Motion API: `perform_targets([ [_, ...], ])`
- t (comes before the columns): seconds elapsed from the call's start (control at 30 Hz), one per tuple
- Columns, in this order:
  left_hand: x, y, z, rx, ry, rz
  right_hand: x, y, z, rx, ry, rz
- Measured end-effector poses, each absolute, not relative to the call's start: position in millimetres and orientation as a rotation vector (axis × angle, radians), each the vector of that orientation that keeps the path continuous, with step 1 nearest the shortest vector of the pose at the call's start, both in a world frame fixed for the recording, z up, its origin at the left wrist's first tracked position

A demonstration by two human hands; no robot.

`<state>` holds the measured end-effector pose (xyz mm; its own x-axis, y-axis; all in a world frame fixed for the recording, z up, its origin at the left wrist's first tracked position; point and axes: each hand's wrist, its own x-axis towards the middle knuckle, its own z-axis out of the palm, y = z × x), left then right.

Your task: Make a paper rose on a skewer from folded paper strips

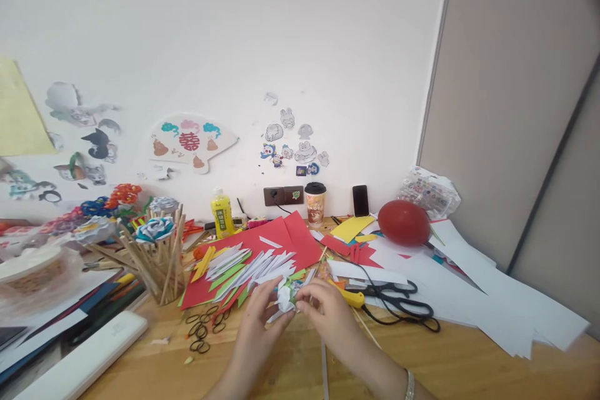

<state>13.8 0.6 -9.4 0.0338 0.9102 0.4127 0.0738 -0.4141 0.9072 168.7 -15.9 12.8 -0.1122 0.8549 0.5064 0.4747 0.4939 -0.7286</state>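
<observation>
Pinching a small white paper bundle [285, 297] between both hands, near the front edge of the counter [469, 362], about midway along it.

Item: folded paper piece, white with flecks of green and other colours at its right side; crumpled or layered, exact shape too small for me to tell. It is lifted just off the wood.

Hands: left hand [255, 319] closed on the bundle's left side, fingers curled round it; right hand [328, 312] closed on the right side, fingertips meeting the paper.

Handling note, my judgement: I keep the grip light and close to the folds, since thin paper will crush or spring open; I work the pieces together a little at a time.

Adjacent: fan of white and green paper strips [244, 265] on a red sheet [281, 237] just behind; black scissors [403, 300] to the right; black elastic bands [204, 328] to the left; cup of wooden sticks [162, 262] farther left; red balloon [403, 222] toward the back right.
</observation>
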Motion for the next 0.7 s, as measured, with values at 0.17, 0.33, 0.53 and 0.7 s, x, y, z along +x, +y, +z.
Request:
perform_targets([
  [0.17, 14.2, 0.5, -9.0, 1.602, 1.005, 1.421, 167.8, -14.0, 9.9, -1.173, -1.706, 0.537],
  [0.33, 13.0, 1.6, -11.4, 1.597, 1.007, 1.407, 167.2, -14.2, 8.3, -1.205, -1.818, 0.329],
  [0.53, 13.0, 4.2, -9.8, 1.577, 1.034, 1.399, 169.0, -16.9, 9.5, -1.160, -1.873, 0.319],
  [0.7, 12.9, 2.9, -9.7, 1.565, 1.012, 1.373, 166.8, -15.2, 4.0, -1.185, -1.855, 0.295],
])
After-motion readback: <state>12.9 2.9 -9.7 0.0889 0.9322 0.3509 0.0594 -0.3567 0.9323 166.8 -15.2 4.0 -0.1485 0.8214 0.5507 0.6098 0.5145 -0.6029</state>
